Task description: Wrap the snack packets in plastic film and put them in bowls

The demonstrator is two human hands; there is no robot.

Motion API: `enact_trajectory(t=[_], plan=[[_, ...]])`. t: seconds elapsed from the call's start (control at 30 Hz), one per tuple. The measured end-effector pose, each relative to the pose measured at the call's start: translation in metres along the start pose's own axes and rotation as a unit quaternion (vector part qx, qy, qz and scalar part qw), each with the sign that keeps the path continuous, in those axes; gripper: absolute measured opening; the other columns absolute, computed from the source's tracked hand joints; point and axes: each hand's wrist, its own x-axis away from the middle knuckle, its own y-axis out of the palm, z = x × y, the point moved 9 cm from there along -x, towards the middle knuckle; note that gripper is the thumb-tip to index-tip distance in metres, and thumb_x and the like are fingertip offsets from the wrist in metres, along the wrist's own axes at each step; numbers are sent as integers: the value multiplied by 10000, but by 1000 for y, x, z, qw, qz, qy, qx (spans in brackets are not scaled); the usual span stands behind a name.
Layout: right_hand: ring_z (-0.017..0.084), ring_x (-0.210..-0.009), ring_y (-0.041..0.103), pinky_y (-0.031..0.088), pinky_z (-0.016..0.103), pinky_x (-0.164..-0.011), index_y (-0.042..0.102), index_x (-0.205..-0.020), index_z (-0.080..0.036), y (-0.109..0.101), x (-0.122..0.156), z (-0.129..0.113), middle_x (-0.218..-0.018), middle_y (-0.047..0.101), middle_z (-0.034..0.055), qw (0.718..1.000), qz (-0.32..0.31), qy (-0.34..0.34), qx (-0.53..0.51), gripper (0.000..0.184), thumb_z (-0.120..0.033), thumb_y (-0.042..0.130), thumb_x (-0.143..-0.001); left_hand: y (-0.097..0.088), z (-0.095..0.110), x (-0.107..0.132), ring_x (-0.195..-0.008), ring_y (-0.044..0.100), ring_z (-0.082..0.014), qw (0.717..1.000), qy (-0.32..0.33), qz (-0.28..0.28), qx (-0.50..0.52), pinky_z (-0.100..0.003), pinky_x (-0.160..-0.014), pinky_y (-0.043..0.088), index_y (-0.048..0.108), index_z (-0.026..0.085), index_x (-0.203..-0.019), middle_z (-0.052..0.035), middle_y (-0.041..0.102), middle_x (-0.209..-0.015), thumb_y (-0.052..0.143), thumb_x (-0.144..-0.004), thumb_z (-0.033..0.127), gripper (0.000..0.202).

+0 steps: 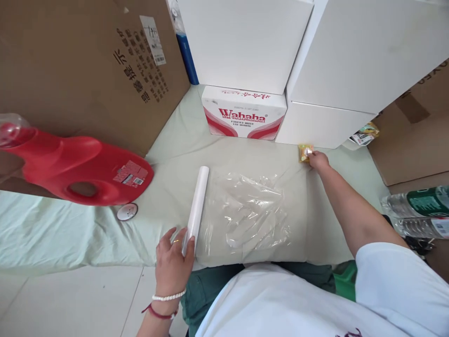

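My left hand point(174, 260) is at the near end of a white roll of cling film point(198, 199), its thumb on one side and its fingers on the other. The film spreads out from the roll to the right as a clear, wrinkled sheet point(257, 210) lying flat on the pale green cloth. At the far right, my outstretched right hand point(319, 160) pinches a small yellow wrapped packet point(304, 153), which rests on the cloth before a white box. What is inside the packet is too small to make out.
A red detergent jug point(94, 164) and a round white disc point(127, 212) are on the left, by a big cardboard box point(87, 61). Behind stand a Wahaha carton point(245, 114) and white boxes point(329, 124). Water bottles point(417, 203) lie at the right edge.
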Motion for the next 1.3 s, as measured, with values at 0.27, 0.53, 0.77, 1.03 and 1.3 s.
enact_trajectory(t=[0.27,0.53,0.77,1.03,1.3], plan=[[277,-1159,653,525,481,-1042,703,-1221,-216,35,170,-114,-1208,712,130,921,-98,-367,82,395,-437,411,-1073,-11,27,-28,-1351,536,-356,998,-57,11,-24,-536,-1137,455,622,105,-1335,-241,556,-1398,437,-1037,404,461],[319,-1598,278,314,549,-1282,406,-1626,-173,113,322,-66,-1698,367,123,802,-266,-490,213,599,-452,394,-1096,31,40,-67,-1281,569,-388,979,-73,-120,-149,-513,-964,554,529,96,-1440,-244,571,-1415,468,-1028,452,548],[291,-1615,244,287,521,-1306,319,-1673,-203,96,300,-3,-1737,271,93,820,-252,-448,251,640,-498,327,-1105,37,-16,-72,-1162,641,-322,978,-125,-140,-92,-449,-993,555,583,86,-1346,-196,634,-1240,450,-1039,475,513],[290,-1606,270,297,524,-1304,357,-1657,-190,92,299,0,-1719,323,92,837,-240,-428,242,628,-487,319,-1105,40,33,-84,-1144,625,-299,969,-63,-166,-174,-408,-863,569,562,236,-1449,-153,627,-1303,346,-1037,211,466],[322,-1496,450,375,543,-1235,583,-1475,-147,43,262,28,-1594,515,164,890,-178,-373,194,602,-507,290,-1092,44,41,-83,-1420,476,-391,972,-53,-125,-194,-544,-1012,545,546,141,-1443,-232,550,-1486,393,-1039,299,460]])
